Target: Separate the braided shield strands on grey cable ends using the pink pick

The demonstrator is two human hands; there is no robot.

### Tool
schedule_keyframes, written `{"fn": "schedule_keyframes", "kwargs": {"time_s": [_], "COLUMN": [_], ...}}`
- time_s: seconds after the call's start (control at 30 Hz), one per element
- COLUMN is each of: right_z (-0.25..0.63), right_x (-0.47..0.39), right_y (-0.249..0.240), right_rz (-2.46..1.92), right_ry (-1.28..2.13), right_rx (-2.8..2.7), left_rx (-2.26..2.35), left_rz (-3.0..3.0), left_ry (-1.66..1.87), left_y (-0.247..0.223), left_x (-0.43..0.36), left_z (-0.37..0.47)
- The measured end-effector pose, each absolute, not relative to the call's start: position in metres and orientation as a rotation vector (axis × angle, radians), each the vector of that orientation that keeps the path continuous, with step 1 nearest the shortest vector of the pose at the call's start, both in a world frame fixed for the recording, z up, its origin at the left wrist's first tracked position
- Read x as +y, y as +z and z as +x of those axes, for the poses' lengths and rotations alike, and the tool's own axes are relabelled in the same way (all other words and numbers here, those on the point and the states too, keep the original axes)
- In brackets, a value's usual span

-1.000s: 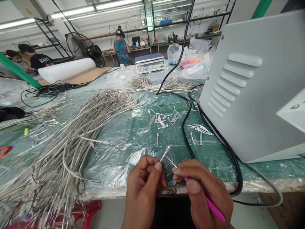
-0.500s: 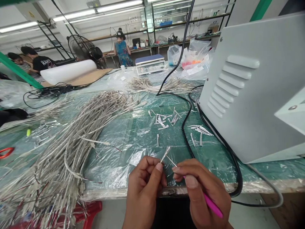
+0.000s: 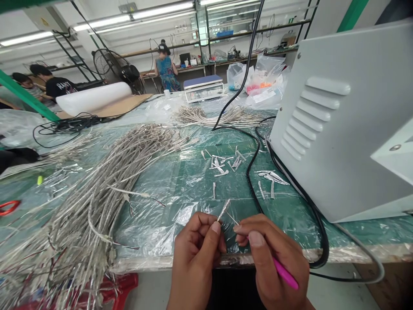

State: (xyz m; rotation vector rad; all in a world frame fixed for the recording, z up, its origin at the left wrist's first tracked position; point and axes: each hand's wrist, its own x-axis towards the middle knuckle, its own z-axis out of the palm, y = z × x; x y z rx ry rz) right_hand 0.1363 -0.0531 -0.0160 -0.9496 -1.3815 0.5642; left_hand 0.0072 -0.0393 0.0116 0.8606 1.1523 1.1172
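My left hand (image 3: 199, 254) pinches a thin cable end (image 3: 223, 211) wrapped in silvery foil, which points up and to the right above the table's front edge. In my right hand (image 3: 274, 258) is a pink-handled tool (image 3: 285, 273); its thin metal tip (image 3: 232, 218) reaches left toward the foil-wrapped end. Whether tip and foil touch is too small to tell. Beyond the hands lie several foil scraps (image 3: 219, 164) on the plastic-covered green table (image 3: 180, 185). A large bundle of braided cables (image 3: 109, 185) spreads to the left of my hands.
A grey metal machine (image 3: 342, 125) stands at the right, with black cables (image 3: 254, 172) beside it. Another cable bundle (image 3: 222, 116) lies farther back. Orange-red scissor handles (image 3: 9, 207) are at the left edge. People (image 3: 167, 71) are in the background. A red stool (image 3: 124, 288) is below.
My right hand and the pink tool have shifted very slightly to the left. My left hand keeps its pinch on the cable end, nearly still.
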Motion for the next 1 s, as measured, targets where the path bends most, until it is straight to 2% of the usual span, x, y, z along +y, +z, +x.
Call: {"fn": "schedule_keyframes", "kwargs": {"time_s": [0.33, 1.0], "right_z": [0.1367, 0.1372], "right_x": [-0.0569, -0.0543], "right_y": [-0.0137, -0.0131], "right_rz": [-0.811, -0.865], "right_ry": [0.552, 0.523], "right_rx": [-1.395, -1.428], "left_rx": [1.197, 1.276], "left_rz": [0.893, 0.922], "left_ry": [1.113, 1.149], "left_y": [0.0124, 0.0146], "left_x": [-0.0396, -0.0410], "left_z": [0.0087, 0.0136]}}
